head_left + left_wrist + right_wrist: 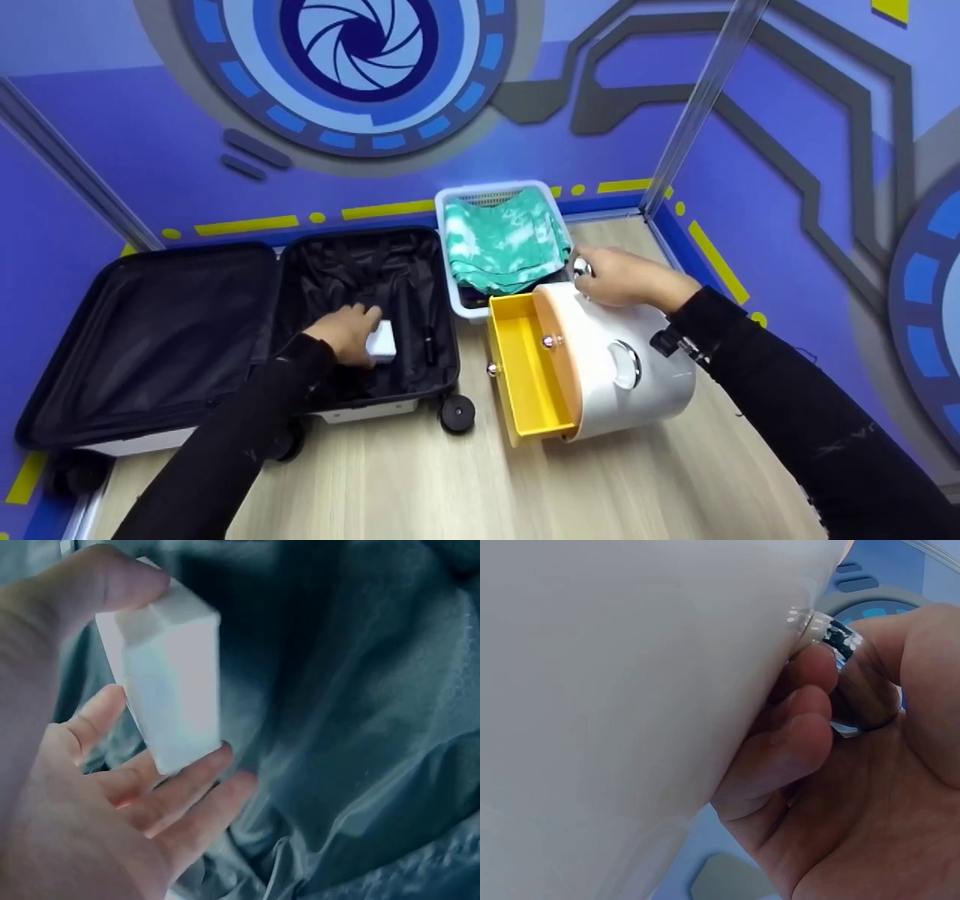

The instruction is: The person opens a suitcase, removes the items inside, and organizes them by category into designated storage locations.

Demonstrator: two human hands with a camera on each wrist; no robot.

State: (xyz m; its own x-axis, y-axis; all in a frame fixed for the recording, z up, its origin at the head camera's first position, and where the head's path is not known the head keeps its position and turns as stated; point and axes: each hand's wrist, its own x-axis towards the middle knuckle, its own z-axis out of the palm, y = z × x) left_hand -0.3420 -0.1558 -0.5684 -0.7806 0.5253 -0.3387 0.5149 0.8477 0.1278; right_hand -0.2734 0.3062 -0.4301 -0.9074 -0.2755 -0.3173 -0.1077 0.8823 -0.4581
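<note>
My left hand (346, 334) is over the right half of an open black suitcase (442, 300) and pinches a small white box (381, 342). In the left wrist view the thumb lies on one end of the white box (176, 682) and fingertips are at the other, with dark lining behind. On the right, my right hand (619, 277) grips a chrome handle (582, 267) of a rounded white drawer unit (652, 390). Its yellow drawer (536, 420) is pulled out to the left. The right wrist view shows fingers curled round the chrome handle (844, 641), beside the white shell.
Behind the drawer unit stands a white basket (450, 277) with folded green-and-white cloth (510, 240). A slim black item (429, 345) lies in the suitcase. The suitcase's other half (165, 322) is spread to the left. Patterned blue panels (510, 161) border the wooden table (420, 480).
</note>
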